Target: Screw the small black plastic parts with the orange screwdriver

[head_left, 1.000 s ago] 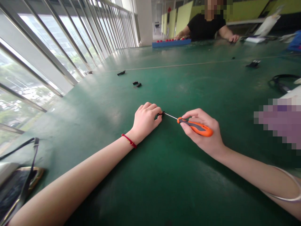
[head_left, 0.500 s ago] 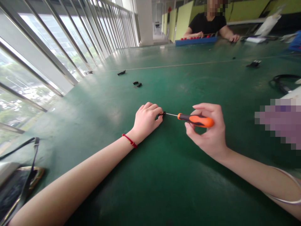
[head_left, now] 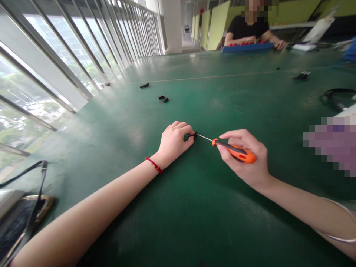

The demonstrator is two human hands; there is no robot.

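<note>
Currently I see the right hand (head_left: 249, 157) closed around the screwdriver (head_left: 239, 152), its thumb and fingers wrapped on the orange-and-grey handle so that the thin metal shaft points away to the left. Facing it, the left hand (head_left: 175, 139) pinches a small black part (head_left: 195, 134) between thumb and forefinger. From my camera the shaft's tip meets that part just beyond the fingertips; whether it sits in a screw head is too small for me to tell. A red cord bracelet (head_left: 154, 165) circles the left wrist, and a pale bangle (head_left: 338, 237) rings the right forearm.

Both hands work low over the green tabletop (head_left: 180, 215). Past the left hand I make out two small black pieces (head_left: 165, 99) lying close together, with a longer black piece (head_left: 144, 85) farther off toward the metal railing (head_left: 91, 40). At my lower left, a dark strap (head_left: 40, 187) crosses a gold-edged device (head_left: 12, 218). On the right, a black cable (head_left: 332, 97) curls above a patch of purple (head_left: 330, 140) too pixelated to identify. Across the table, a co-worker in a black top (head_left: 244, 29) sits behind a blue tray (head_left: 247, 48) holding red items.
</note>
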